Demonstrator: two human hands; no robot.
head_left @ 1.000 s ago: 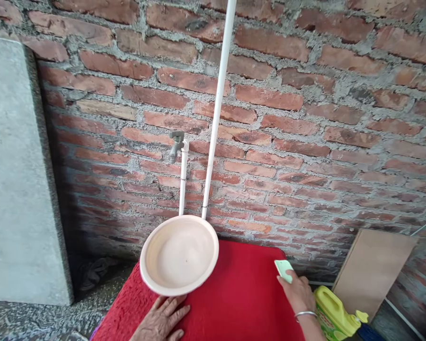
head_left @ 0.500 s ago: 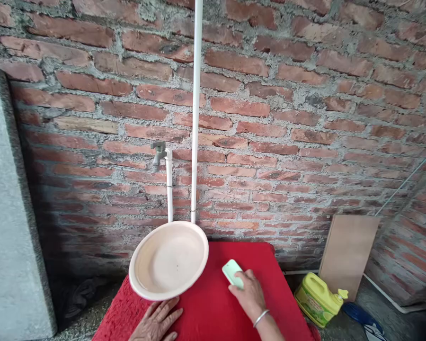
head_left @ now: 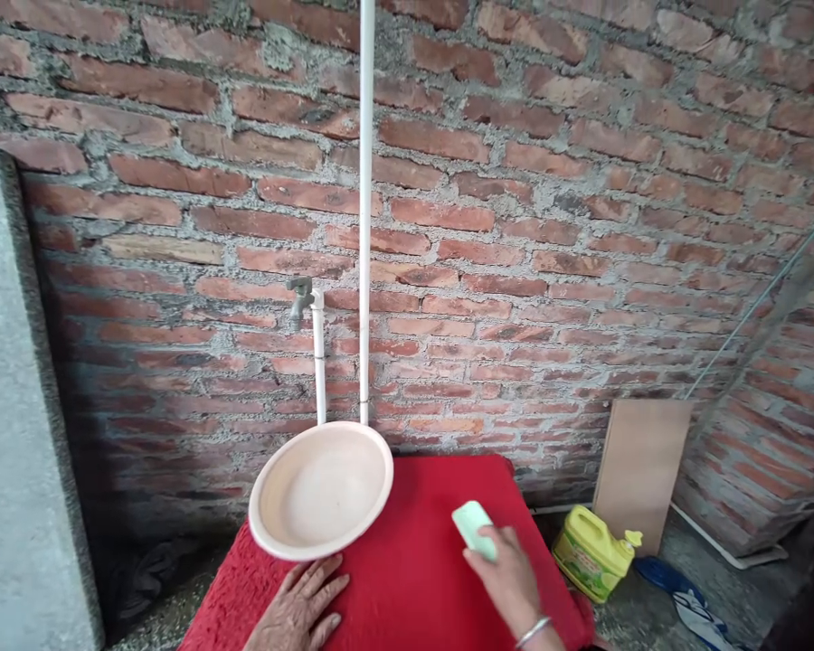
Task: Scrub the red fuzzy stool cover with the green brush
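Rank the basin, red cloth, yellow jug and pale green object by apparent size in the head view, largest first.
Red cloth
Basin
Yellow jug
Pale green object, partly covered by the right hand

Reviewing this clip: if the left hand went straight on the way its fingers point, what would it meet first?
The left hand would probably meet the near side of the pale basin first. Whether they already touch is unclear from this view.

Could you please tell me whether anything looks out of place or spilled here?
Mildly odd: the basin sits at the back left corner of the red cloth, its rim seeming to overhang the edge, which looks precarious. I see no spill on the cloth.
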